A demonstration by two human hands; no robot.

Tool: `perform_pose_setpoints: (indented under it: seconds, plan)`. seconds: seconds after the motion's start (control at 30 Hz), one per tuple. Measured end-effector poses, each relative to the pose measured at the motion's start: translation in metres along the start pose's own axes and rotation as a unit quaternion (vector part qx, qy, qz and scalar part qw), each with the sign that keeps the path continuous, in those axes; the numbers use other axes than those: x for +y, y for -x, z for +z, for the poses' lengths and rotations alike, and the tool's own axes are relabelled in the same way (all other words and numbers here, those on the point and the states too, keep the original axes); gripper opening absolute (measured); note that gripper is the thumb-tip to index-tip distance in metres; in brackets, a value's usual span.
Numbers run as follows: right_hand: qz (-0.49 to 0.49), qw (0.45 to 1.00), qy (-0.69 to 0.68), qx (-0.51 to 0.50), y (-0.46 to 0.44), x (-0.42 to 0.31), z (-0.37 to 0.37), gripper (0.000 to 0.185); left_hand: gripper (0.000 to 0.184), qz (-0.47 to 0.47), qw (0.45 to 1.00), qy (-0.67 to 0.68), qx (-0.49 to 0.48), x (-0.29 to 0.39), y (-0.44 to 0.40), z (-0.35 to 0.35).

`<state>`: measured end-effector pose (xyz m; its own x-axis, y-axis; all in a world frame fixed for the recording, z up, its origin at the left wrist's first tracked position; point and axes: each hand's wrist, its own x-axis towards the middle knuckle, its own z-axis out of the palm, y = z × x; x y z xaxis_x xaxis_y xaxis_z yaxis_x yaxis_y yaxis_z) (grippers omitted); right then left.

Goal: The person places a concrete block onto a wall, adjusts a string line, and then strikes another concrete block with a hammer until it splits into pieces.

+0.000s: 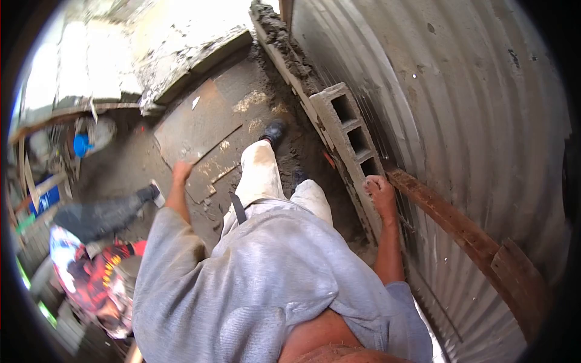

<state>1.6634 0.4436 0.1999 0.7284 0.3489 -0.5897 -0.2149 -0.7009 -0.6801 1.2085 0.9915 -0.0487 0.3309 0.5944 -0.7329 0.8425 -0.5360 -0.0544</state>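
A grey hollow concrete block (336,124) lies on top of a narrow block wall (318,130), its dark openings showing. My right hand (381,192) is at the block's near end, fingers curled against or just beside it; whether they grip it cannot be told. On the other side of my body, my left hand (182,171) hangs over the muddy floor with its fingers curled, and anything inside it is too small to make out.
Corrugated metal sheeting (472,109) with a brown wooden beam (448,218) rises on the right. Flat boards (203,121) lie on the floor ahead. Another person (106,272) is at the left, near a blue container (82,145) and stacked wood.
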Motion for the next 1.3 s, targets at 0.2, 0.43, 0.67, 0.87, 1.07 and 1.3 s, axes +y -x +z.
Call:
perform_pose_setpoints:
  seconds: [0.2,0.43,0.67,0.87,1.07,1.3]
  plan:
    - [-0.057,0.994,-0.048,-0.078,0.018,-0.026,0.016,0.022,0.028,-0.269,0.842,0.455,0.107,-0.063,0.258,0.175]
    - [-0.125,0.957,0.05,-0.257,0.032,-0.008,0.089,0.025,0.02,-0.238,0.832,0.445,-0.232,0.057,0.468,0.367]
    - [-0.178,0.89,0.309,-0.286,0.055,0.033,0.085,0.031,0.015,-0.37,0.668,0.645,-0.007,0.023,0.477,0.366]
    - [-0.14,0.843,0.436,-0.283,0.082,0.101,0.099,0.027,0.025,-0.286,0.636,0.697,0.167,-0.034,0.463,0.298]
    - [-0.144,0.771,0.548,-0.293,0.163,0.116,0.18,0.026,0.039,-0.235,0.628,0.729,0.136,-0.079,0.535,0.365]
    - [-0.221,0.754,0.521,-0.334,0.305,0.088,0.302,0.029,0.009,-0.436,0.431,0.79,0.017,-0.104,0.699,0.71]
